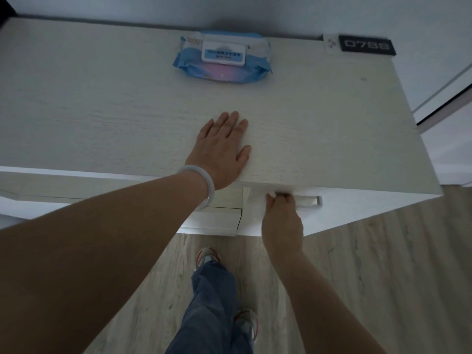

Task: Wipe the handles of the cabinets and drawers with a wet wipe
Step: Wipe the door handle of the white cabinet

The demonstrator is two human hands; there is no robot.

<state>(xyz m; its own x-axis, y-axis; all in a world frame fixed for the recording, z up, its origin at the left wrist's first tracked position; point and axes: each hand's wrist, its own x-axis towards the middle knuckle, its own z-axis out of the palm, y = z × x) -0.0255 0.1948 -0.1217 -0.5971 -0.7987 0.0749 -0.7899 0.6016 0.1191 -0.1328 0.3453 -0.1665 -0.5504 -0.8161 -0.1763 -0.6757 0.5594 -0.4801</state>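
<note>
The right hand's fingers (pixel 277 199) pinch a white wet wipe (pixel 271 194) against the left end of a drawer handle (pixel 310 200), just under the worktop (pixel 102 111). The left hand (pixel 221 152) lies flat, fingers released, on that top. The wiping looks under way; the handle's right end and any other handles seem left. The wipe pack (pixel 222 58) sits at the back.

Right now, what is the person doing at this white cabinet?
A person is wiping a drawer handle. The right hand holds a white wet wipe against the handle, just under the cabinet top. The left hand rests flat on that top. A closed pack of wipes lies further back, near the wall.
</note>
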